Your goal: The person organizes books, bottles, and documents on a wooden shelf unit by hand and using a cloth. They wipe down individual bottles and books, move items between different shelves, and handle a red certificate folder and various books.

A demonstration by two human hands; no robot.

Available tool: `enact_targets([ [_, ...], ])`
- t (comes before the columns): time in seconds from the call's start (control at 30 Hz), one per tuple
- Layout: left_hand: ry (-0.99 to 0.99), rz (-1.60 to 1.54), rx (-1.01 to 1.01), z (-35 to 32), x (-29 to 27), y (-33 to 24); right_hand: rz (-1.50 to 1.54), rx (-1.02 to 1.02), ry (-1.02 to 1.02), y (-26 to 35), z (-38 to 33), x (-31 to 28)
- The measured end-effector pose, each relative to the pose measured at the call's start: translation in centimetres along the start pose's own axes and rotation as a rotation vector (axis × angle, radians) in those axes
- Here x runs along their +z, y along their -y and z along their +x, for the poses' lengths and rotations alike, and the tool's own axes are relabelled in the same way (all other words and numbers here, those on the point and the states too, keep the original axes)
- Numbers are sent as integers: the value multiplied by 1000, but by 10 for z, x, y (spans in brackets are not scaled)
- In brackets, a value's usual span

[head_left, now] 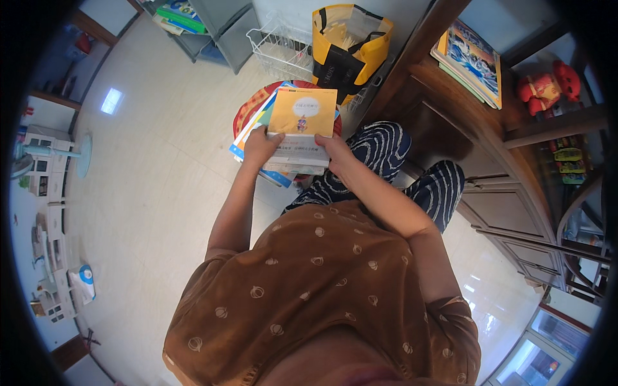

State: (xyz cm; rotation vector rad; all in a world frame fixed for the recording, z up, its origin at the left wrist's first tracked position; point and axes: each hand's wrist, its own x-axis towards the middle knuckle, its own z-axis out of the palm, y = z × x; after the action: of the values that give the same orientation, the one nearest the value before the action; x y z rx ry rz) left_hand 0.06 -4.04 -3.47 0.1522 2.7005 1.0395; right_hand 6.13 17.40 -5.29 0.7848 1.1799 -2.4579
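Observation:
Between my hands is a book (301,125) with a yellow-orange cover, a pale speech bubble, a small figure and a grey band along its lower part. My left hand (261,147) grips its left edge, thumb on the cover. The right edge is held by my right hand (335,152), also with the thumb on top; the other fingers are hidden below. Under the book a pile of larger books (242,141) with blue, white and green edges lies on a round red patterned stool (248,110). I cannot tell whether the held book touches the pile.
Beyond the stool stand a white wire basket (280,53) and a yellow-and-black bag (351,51). A grey shelf (222,35) is at the far left. To the right rises a brown wooden cabinet (444,122) holding books (473,55) and a red figurine (544,90).

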Motion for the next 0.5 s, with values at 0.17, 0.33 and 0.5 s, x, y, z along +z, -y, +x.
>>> enact_targets([
  [0.17,-4,-654,-141,-6,2,-2,-151,-225,125,5,-31,6],
  [0.33,7,-1171,169,-29,-25,-40,-319,-489,194,30,-60,19],
  [0.5,-28,-1057,296,-42,-64,-66,-390,-607,301,44,-43,28],
])
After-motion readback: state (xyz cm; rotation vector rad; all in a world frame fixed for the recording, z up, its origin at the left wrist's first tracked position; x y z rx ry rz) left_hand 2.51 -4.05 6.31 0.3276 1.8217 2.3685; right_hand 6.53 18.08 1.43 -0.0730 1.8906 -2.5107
